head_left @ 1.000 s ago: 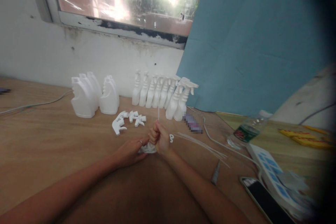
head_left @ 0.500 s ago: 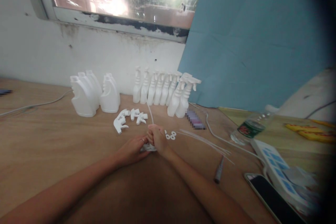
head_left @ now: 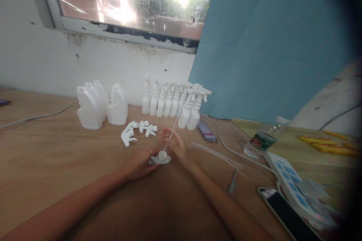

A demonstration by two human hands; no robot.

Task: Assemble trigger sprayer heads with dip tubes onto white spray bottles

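My left hand (head_left: pixel 141 163) is closed around a white trigger spray head (head_left: pixel 161 159) close to my body. A thin clear tube (head_left: pixel 171 137) rises from the spray head, leaning to the right. Just right of it is my right hand (head_left: pixel 177 144), its fingers apart and slightly curled beside the tube; whether a finger touches the tube is unclear. Several loose white spray heads (head_left: pixel 129 137) lie on the table beyond my left hand. More thin tubes (head_left: pixel 216 154) lie to the right of my right hand.
White handled bottles (head_left: pixel 89 111) stand at back left, and several bottles fitted with spray heads (head_left: pixel 169 101) along the wall. On the right are a marker-like tool (head_left: pixel 232 183), a phone (head_left: pixel 285 211), a power strip (head_left: pixel 291 180) and a clear drink bottle (head_left: pixel 261 141).
My right hand has loosened from its fist around the tube and moved slightly right. The tube now leans right, the spray head shows more, and the small white rings are out of sight.
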